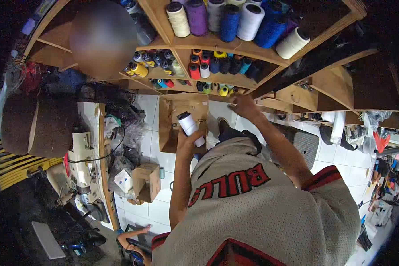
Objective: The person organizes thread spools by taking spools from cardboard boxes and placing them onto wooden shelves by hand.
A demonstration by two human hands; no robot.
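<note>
A white thread spool [190, 127] with a dark end is held in my left hand [189, 141], fingers wrapped round its lower part, above an open cardboard box [167, 133] on the floor. My right hand [245, 107] is stretched out to the edge of the wooden shelf [235, 52]; its fingers are bent near the lowest compartment, and what they touch, if anything, is too small to tell. Close to it lies a yellow spool [223, 91]. Large white, blue and purple spools [196, 17] stand in the upper compartment, with smaller coloured ones below.
A sewing machine [79, 153] stands on a table at the left. A smaller cardboard box [146, 182] and plastic bags lie on the tiled floor [157, 210]. Another person's arm [135, 234] shows at the bottom. Plastic-wrapped items hang at the right.
</note>
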